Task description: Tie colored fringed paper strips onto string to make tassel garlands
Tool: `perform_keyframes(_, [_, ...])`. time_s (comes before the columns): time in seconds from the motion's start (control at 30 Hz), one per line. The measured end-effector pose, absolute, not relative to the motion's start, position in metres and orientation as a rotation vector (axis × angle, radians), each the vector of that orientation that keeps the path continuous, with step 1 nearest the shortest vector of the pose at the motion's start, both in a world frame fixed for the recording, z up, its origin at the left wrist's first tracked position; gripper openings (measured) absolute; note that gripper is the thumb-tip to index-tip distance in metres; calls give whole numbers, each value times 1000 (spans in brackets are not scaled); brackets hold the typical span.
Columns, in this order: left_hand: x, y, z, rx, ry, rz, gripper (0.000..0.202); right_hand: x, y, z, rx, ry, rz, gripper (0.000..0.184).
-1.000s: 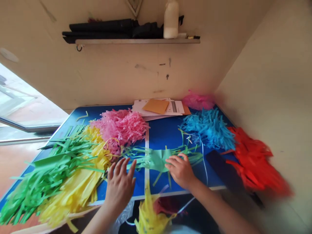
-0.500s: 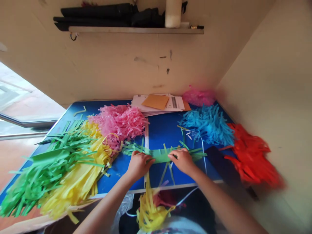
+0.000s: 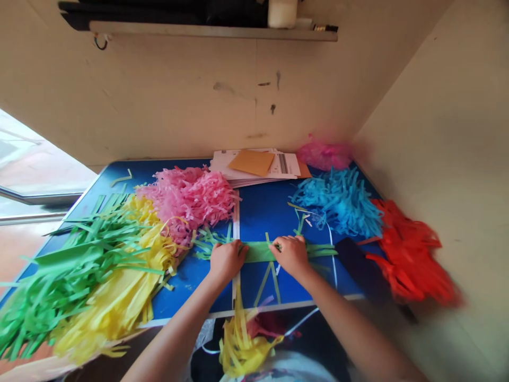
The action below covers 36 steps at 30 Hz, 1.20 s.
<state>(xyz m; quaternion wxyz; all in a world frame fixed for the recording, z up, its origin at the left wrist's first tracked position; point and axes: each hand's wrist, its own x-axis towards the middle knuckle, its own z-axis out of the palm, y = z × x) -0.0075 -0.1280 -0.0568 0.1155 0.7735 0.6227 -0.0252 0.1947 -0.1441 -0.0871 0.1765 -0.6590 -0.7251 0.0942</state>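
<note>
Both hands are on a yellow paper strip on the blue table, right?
Not quite: the strip is green, not yellow. The head view shows the left hand and right hand on a green paper strip on the blue table.

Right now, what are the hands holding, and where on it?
The left hand and right hand bear on the uncut green paper band, one each side of its middle; pinched or just pressed flat, I can't tell.
</note>
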Motion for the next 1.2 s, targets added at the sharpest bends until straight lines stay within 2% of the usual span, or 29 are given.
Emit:
perform_keyframes(0.23, [-5,-124,-57,2297,1831,-111,35,194,-141,-86,-1891,-2055,279,13])
perform_keyframes(0.3, [-3,-127,-54,2315,1870,-82,32,192,-143,-81,-1902,-2036,222,8])
perform_keyframes(0.43, [-1,-132,-51,2549,1808,177,19,191,-153,-72,-1700,-2118,-7,11])
perform_keyframes(0.6, [-13,-135,-55,2805,1279,242,24,202,-163,-76,-1353,-2352,241,29])
perform_keyframes(0.73, [-25,-141,-57,2781,1203,338,33,214,-158,-78,-1349,-2366,363,37])
perform_keyframes(0.83, [-28,-144,-61,2769,1274,391,30,220,-149,-75,-1314,-2407,368,31])
perform_keyframes(1.03, [-31,-141,-74,2670,1384,546,18,225,-133,-78,-1242,-2389,361,4])
perform_keyframes(1.2, [-28,-136,-74,2506,1490,590,25,221,-122,-82,-1429,-2328,329,15])
